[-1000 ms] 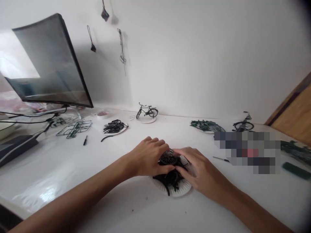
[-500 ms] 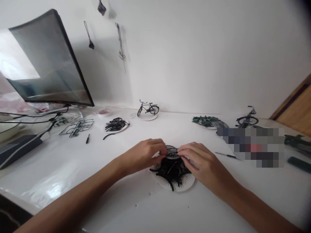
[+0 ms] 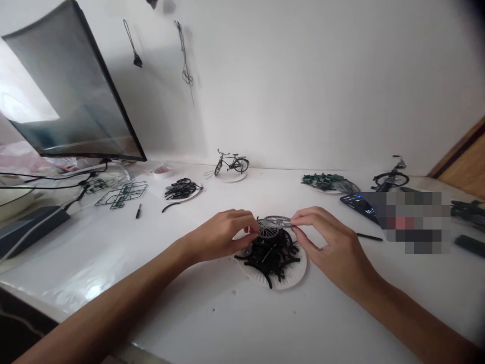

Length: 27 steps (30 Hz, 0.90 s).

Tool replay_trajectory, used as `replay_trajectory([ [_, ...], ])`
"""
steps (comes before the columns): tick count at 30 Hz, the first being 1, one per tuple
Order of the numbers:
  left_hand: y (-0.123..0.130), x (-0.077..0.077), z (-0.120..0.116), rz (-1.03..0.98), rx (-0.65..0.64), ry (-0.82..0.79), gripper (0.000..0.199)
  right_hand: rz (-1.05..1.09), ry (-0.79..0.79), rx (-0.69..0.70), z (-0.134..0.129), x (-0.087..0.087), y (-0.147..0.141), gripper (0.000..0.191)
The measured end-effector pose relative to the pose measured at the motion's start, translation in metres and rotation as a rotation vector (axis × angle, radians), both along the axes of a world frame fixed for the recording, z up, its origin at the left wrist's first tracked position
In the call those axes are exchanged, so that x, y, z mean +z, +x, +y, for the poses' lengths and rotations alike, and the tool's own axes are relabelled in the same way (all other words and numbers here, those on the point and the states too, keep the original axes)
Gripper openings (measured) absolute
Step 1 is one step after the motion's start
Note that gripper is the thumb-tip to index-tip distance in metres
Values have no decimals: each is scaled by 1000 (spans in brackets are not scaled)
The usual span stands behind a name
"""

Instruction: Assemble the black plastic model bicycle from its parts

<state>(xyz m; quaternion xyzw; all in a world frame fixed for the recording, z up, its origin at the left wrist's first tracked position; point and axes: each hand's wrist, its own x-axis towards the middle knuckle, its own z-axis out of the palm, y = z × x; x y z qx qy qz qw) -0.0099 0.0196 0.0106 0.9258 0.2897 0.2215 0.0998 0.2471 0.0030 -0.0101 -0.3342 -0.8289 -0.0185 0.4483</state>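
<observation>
My left hand (image 3: 231, 231) pinches the edge of a small grey spoked bicycle wheel (image 3: 269, 231). Between the fingertips of my right hand (image 3: 322, 233) is the rim of a second grey wheel (image 3: 279, 220), held nearly flat and partly overlapping the first in view. Both wheels are above a white paper plate (image 3: 290, 280) with a fluted rim. On the plate lies a heap of black plastic parts (image 3: 271, 255), some of them curved like mudguards. The far part of the heap is hidden by the wheels and fingers.
A finished model bicycle (image 3: 232, 163) stands by the wall, and another (image 3: 392, 177) at the right. Plates of black parts (image 3: 182, 189) and green parts (image 3: 322, 181) lie farther back. Left are green sprues (image 3: 121, 196), a screwdriver (image 3: 138, 211) and a monitor (image 3: 71, 81). A phone (image 3: 354, 202) lies right.
The two wheels, together half a second ago, have come apart: my right hand has drawn one a little to the right and up. My left hand keeps its pinch. The view has shifted slightly.
</observation>
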Motion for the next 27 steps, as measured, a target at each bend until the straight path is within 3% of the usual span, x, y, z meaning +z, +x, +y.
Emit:
replay_trajectory([
  [7,-2,1,0,66,23,-60,16,73,-47,-61,1,-2,-2,16],
  [16,0,3,-2,92,-48,2,19,109,-126,-103,-1,-1,-3,11],
  [21,3,3,-4,-136,-41,-7,29,270,-230,-132,0,-5,-2,5],
  [24,6,1,-4,-311,-32,-14,23,430,-257,-99,1,-8,-3,16],
  [27,10,-2,-5,-428,53,-30,16,435,-266,-76,1,-8,-3,25],
])
